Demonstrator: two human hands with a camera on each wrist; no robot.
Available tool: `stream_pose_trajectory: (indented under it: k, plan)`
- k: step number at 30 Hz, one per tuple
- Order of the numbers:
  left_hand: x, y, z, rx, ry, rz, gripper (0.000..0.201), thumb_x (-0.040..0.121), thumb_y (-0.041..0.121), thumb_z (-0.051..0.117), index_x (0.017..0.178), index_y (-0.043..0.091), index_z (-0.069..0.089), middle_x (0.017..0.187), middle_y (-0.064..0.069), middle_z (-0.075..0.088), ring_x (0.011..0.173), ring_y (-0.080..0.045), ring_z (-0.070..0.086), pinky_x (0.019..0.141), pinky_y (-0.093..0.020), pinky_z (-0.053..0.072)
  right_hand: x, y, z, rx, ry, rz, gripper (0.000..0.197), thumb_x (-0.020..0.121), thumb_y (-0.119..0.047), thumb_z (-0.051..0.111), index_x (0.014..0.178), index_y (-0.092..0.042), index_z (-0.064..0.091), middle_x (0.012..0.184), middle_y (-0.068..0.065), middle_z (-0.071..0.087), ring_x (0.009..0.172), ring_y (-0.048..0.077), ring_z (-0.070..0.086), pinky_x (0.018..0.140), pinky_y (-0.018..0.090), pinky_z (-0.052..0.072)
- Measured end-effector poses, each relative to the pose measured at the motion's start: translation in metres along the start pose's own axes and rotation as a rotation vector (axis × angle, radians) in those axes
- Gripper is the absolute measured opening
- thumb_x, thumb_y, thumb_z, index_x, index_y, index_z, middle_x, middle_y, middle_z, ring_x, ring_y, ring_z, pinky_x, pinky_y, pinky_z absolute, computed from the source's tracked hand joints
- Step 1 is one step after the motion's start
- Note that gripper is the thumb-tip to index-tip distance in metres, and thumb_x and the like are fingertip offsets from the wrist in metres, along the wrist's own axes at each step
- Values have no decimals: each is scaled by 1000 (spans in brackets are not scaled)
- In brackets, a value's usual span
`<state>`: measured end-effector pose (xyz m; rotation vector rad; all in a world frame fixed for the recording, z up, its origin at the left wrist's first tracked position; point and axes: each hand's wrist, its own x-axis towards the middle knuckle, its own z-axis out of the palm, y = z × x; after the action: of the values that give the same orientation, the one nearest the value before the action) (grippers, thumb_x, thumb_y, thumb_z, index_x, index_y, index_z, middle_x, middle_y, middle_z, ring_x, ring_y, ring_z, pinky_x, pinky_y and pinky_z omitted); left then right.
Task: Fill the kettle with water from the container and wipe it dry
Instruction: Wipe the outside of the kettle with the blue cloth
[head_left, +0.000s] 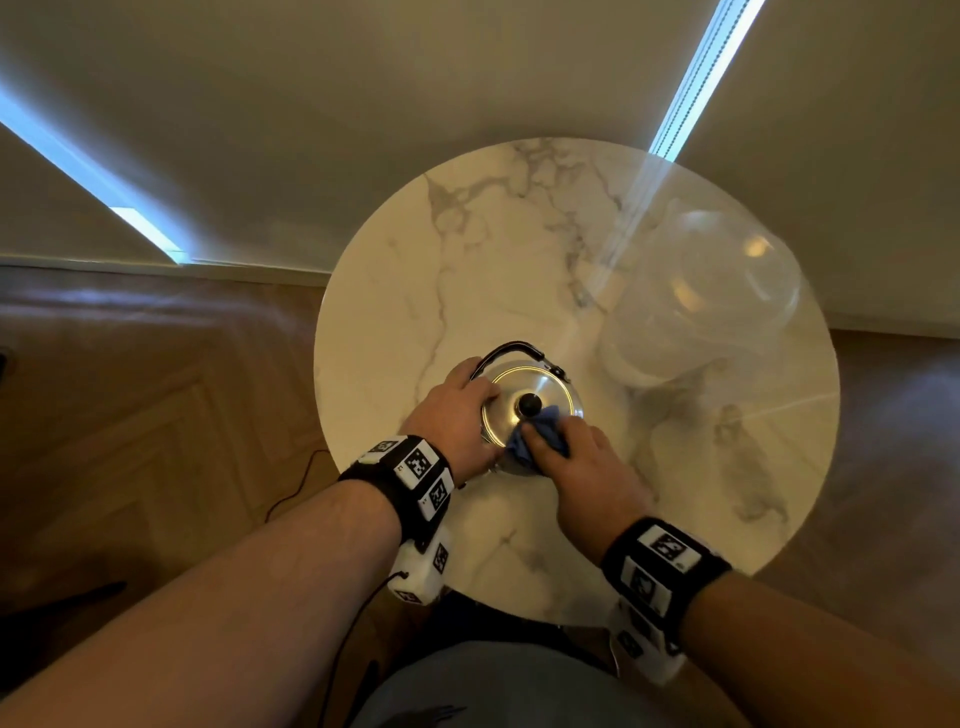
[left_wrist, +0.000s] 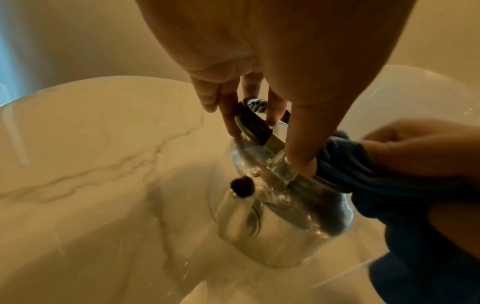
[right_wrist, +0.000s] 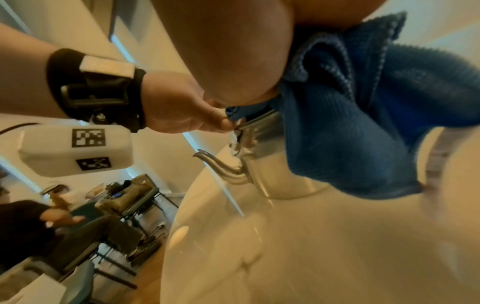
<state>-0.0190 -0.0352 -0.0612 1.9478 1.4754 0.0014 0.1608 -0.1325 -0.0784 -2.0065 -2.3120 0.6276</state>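
A steel kettle (head_left: 540, 382) with a black lid knob stands on the near part of the round marble table (head_left: 493, 249). Its black handle is folded down toward the far side. My left hand (head_left: 465, 402) grips the kettle's left top; in the left wrist view its fingers (left_wrist: 230, 123) straddle the handle base and the thumb presses at the lid rim. My right hand (head_left: 563, 441) holds a bunched blue cloth (head_left: 545, 420) against the near side of the lid. The cloth (right_wrist: 350, 133) hangs down over the kettle's wall (right_wrist: 262, 144). The spout (left_wrist: 233, 214) points left.
A large clear plastic container (head_left: 711, 291) stands on the table's right rear, close to the kettle. The table edge lies just below my wrists. A black cable (head_left: 291, 493) runs over the wooden floor at left. A seated person (right_wrist: 33, 226) and chairs are off to the left.
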Motion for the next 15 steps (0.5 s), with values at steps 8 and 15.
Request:
stream_pose_trajectory:
  k: [8,15]
  plan:
    - [0,3,0,34,-9,-25,68,72,32,85,134,22,57,166,4,24,134,-27,53,104,-42,50,-13,25,12,127,-18,-25,86,80,3,67,154,-30,40,139,10,48,114,35,54,84,35,50]
    - [1,5,0,53,-29,-47,75,69,30,90,136,24,57,167,5,21,134,-26,54,105,-40,50,2,57,-12,789,139,381,63,90,7,43,141,-29,56,116,-4,62,108,15,58,89,22,41]
